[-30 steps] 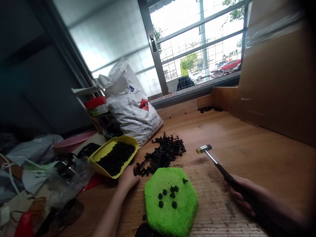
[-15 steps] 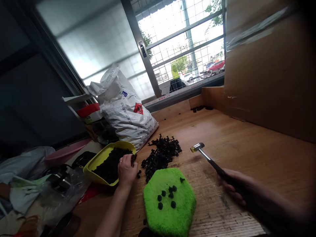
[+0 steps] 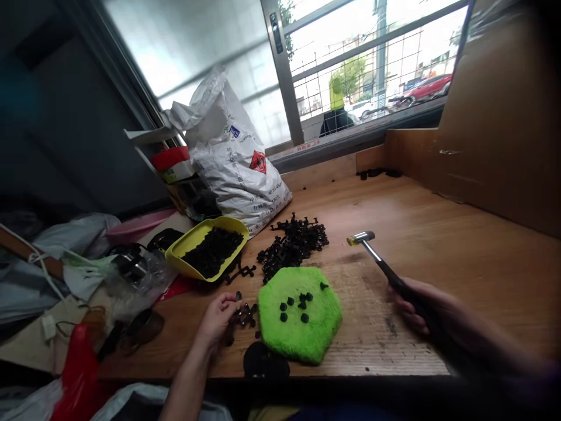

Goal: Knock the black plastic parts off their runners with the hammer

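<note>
Left hand (image 3: 215, 318) fingers pinch small, light, stiff black clips (image 3: 243, 316) beside the pad (image 3: 324, 327); right hand (image 3: 416, 307) fingers wrap the hammer (image 3: 372, 252) handle.

Bright window (image 3: 372, 64) glare – dim, blurred left edge, corners warped

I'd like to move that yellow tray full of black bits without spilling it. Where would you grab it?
Take the yellow tray by its raised rim at the near corner, coming from the front edge of the table, beside the left hand. It lies flat and open-topped, heaped with black parts; the sack crowds its far side. Keep it level, probably with fingers under the rim.
</note>
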`<state>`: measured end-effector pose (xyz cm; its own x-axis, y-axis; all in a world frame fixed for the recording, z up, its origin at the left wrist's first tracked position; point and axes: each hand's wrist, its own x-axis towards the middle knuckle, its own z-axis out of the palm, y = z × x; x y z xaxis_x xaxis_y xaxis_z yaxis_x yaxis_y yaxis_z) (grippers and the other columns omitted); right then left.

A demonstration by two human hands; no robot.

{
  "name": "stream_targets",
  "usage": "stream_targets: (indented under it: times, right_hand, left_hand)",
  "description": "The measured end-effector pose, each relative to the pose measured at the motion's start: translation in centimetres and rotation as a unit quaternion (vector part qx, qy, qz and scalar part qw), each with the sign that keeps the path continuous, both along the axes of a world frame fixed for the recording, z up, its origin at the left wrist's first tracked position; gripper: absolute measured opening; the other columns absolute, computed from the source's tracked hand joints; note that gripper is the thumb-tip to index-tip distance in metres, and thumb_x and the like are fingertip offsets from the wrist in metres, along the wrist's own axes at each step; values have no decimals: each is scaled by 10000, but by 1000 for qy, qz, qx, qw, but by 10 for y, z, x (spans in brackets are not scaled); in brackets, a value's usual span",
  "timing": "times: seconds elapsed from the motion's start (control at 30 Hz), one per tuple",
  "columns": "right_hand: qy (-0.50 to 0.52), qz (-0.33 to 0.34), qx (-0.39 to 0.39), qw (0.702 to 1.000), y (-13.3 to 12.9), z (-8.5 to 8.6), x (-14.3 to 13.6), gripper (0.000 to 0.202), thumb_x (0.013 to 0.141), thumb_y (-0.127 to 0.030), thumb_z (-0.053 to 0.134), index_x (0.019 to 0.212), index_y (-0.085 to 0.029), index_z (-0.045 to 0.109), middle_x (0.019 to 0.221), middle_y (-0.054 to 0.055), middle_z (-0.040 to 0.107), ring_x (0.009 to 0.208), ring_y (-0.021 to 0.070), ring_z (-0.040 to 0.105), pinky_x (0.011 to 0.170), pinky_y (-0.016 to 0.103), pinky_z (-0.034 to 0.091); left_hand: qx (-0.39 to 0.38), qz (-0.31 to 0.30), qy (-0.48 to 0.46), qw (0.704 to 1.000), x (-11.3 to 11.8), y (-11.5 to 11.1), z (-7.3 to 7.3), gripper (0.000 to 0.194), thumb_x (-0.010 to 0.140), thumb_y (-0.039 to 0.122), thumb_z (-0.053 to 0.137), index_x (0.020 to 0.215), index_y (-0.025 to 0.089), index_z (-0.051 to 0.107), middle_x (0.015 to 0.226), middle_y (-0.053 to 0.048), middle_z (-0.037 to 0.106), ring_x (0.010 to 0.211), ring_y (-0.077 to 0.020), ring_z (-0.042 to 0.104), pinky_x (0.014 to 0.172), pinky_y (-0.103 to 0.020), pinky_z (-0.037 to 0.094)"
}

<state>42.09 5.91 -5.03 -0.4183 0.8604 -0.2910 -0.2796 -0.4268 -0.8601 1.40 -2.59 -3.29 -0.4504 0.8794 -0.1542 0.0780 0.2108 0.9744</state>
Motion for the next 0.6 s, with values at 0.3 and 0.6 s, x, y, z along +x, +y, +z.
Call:
stream_targets:
  times: [0.3,0.6]
  right_hand:
    - [47,48,-52,996,0,-3,4,261,792,-426,614,779,-188,510,571,-23,422,445,86,372,383,182,323]
    - [33,53,-26,998,-3,2,1,238,852,-421,529,805,-191,491,574,-29,388,439,76,339,394,176,286]
  left_hand:
    - [-22,-110,214,970,7,-12,-5,308,572,271,724,834,132,640,615,12,587,554,-115,522,533,-217,391]
    - [-31,-107,161,981,13,-22,-4,350,598,295,705,901,127,654,668,-27,648,591,-133,569,558,-227,423]
